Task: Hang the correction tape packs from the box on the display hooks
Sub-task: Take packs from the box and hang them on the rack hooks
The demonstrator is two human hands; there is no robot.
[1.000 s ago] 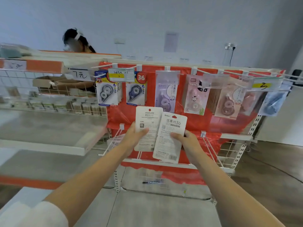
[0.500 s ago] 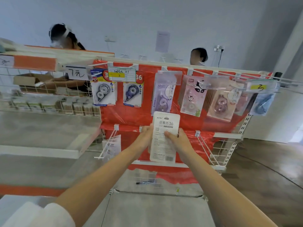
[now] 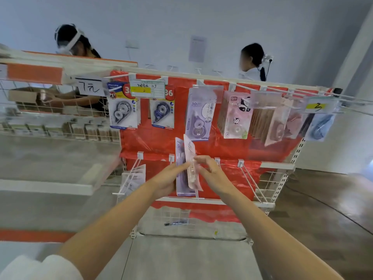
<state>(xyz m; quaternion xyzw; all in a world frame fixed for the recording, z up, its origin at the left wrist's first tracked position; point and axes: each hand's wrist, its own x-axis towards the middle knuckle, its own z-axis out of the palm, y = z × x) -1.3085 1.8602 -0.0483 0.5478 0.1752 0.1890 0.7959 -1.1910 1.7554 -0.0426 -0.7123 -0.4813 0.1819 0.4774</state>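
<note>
Two correction tape packs (image 3: 186,168) held edge-on, left hand (image 3: 168,179) grip and right hand (image 3: 211,171) grip pinching them, below hung packs (image 3: 198,116)

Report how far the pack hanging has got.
Done: the top hooks carry rows of packs, such as the purple pack. In hand: the left hand and right hand hold two packs edge-on between them, in front of the lower row. Left: both need hanging; the lower hooks at right look bare. No box is in view.
</note>
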